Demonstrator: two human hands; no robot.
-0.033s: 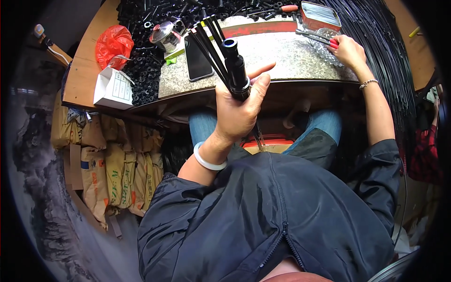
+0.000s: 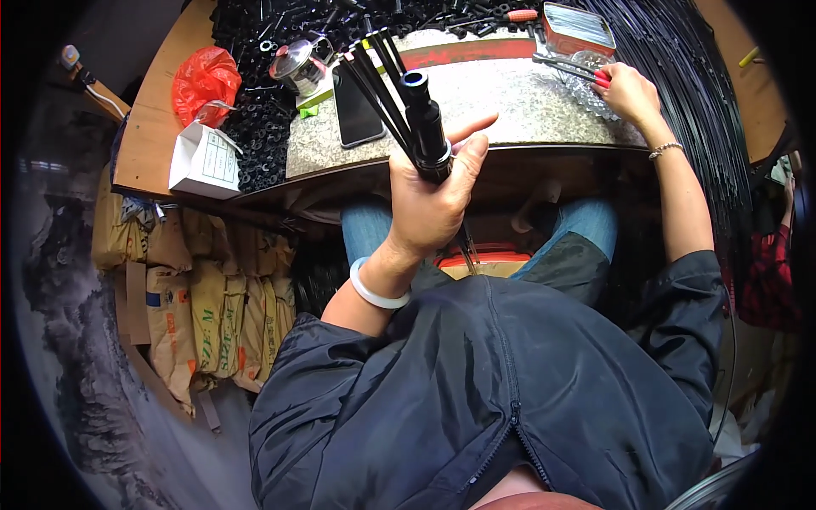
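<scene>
My left hand [image 2: 429,208] is closed around a black tube with several thin black rods beside it, which looks like a folded umbrella frame [image 2: 418,119]. It stands tilted up in front of the table edge, and its lower part runs down toward my lap. The index finger and thumb reach past the tube. Over the right of the table, my right hand [image 2: 633,93] grips pliers [image 2: 568,66] by their red handles, jaws pointing left. Beneath them sits a crinkled clear plastic dish [image 2: 588,89]; its contents are hard to make out.
A phone [image 2: 357,110] lies on the speckled work board [image 2: 476,102]. Small black parts [image 2: 263,144] heap at left, beside a white box [image 2: 206,161] and red bag [image 2: 206,85]. Long black rods [image 2: 693,110] cover the right side. A red tin [image 2: 578,30] stands behind the dish.
</scene>
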